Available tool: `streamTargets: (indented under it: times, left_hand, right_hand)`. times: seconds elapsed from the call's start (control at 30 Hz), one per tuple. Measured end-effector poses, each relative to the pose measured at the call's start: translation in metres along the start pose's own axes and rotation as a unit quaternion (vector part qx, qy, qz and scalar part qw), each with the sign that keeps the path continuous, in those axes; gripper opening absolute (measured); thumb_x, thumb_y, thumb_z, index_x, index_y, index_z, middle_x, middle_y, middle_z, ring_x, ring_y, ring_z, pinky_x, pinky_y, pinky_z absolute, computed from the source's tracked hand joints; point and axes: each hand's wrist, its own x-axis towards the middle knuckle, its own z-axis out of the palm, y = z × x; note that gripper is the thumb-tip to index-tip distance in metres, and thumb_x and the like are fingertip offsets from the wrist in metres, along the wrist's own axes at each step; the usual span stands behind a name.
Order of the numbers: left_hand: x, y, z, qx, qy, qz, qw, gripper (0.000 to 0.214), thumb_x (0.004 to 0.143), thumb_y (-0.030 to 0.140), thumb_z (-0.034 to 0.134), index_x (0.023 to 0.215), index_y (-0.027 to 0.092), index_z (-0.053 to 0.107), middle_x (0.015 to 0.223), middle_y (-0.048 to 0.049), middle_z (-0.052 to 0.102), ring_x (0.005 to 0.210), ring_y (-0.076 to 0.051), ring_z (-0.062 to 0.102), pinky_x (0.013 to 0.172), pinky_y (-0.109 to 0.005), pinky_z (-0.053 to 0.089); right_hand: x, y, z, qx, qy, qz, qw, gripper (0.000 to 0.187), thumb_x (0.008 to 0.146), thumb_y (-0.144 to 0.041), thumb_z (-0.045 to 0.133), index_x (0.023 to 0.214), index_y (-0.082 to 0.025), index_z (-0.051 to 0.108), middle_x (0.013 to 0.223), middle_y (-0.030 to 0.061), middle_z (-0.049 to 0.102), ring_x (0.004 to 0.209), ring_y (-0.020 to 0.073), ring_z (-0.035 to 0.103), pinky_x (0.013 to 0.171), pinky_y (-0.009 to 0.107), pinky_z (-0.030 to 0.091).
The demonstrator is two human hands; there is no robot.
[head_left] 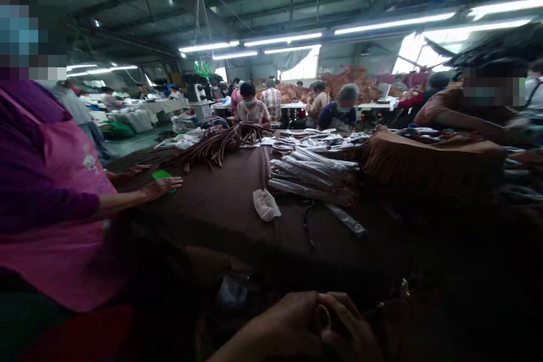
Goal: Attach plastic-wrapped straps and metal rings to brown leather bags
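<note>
Low in the middle of the view, my left hand [284, 325] and my right hand [353, 329] meet with bent fingers pressed together. Between them shows a small pale ring [325, 317], which both hands seem to pinch; its material is too dark to make out. Whatever else lies behind the fingers is hidden. Small shiny metal pieces [405, 288] hang in the shadow to the right of my right hand. A dim bluish-white plastic piece [232, 293] lies beyond my left hand.
Across the dark brown cloth-covered table [212, 203] lie plastic-wrapped strips [309, 172], a crumpled white bag [266, 205], a black cord [307, 223] and brown straps [220, 144]. Fringed brown material [428, 158] sits right. A co-worker in a pink apron [72, 181] stands left, hand near a green piece [162, 175].
</note>
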Motion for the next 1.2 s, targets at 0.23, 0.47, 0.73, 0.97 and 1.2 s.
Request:
streamTargets:
  times: [0.23, 0.47, 0.73, 0.97, 1.2]
  left_hand:
    - [0.007, -0.014, 0.005, 0.004, 0.018, -0.003, 1.0, 0.051, 0.056, 0.035, 0.08, 0.101, 0.023, 0.059, 0.095, 0.0047, 0.065, 0.083, -0.016, 0.06, 0.057, -0.018, 0.034]
    - [0.004, -0.009, 0.002, 0.006, 0.01, -0.016, 1.0, 0.042, 0.063, 0.038, 0.076, 0.099, 0.022, 0.061, 0.095, 0.0031, 0.066, 0.082, -0.017, 0.061, 0.057, -0.02, 0.036]
    - [-0.003, 0.0, 0.006, -0.051, 0.158, 0.082, 0.983, 0.064, 0.071, 0.034, 0.075, 0.127, 0.025, 0.046, 0.108, -0.0015, 0.063, 0.086, -0.015, 0.06, 0.071, -0.023, 0.044]
    - [-0.008, 0.002, 0.002, 0.066, 0.184, 0.173, 0.965, 0.033, 0.083, 0.035, 0.065, 0.113, 0.024, 0.055, 0.098, -0.0026, 0.062, 0.084, -0.016, 0.058, 0.072, -0.023, 0.043]
    - [0.004, -0.012, 0.004, 0.171, 0.184, 0.186, 0.95, 0.042, 0.083, 0.049, 0.063, 0.116, 0.023, 0.057, 0.092, -0.0034, 0.063, 0.069, -0.014, 0.058, 0.057, -0.022, 0.038]
  right_hand:
    - [0.002, 0.001, -0.001, -0.075, 0.037, -0.062, 0.995, 0.033, 0.09, -0.041, 0.063, 0.122, -0.033, 0.063, 0.103, 0.0028, 0.068, 0.092, 0.0213, 0.067, 0.082, 0.025, 0.057]
    - [-0.002, 0.006, 0.006, -0.056, 0.03, -0.04, 0.997, 0.033, 0.091, -0.036, 0.063, 0.124, -0.033, 0.063, 0.104, 0.0027, 0.068, 0.093, 0.0212, 0.066, 0.082, 0.025, 0.056]
    - [-0.005, -0.007, 0.003, 0.019, 0.074, 0.194, 0.978, 0.024, 0.087, -0.046, 0.063, 0.091, -0.025, 0.073, 0.108, 0.0068, 0.062, 0.102, 0.0239, 0.062, 0.087, 0.026, 0.053]
    - [0.003, -0.016, -0.005, 0.092, 0.004, 0.233, 0.968, 0.029, 0.09, -0.048, 0.056, 0.087, -0.023, 0.071, 0.112, 0.0067, 0.058, 0.103, 0.0221, 0.061, 0.09, 0.025, 0.049]
    - [0.004, -0.013, -0.003, 0.092, -0.006, 0.229, 0.969, 0.03, 0.092, -0.047, 0.054, 0.084, -0.023, 0.069, 0.108, 0.0056, 0.058, 0.101, 0.021, 0.06, 0.088, 0.024, 0.047]
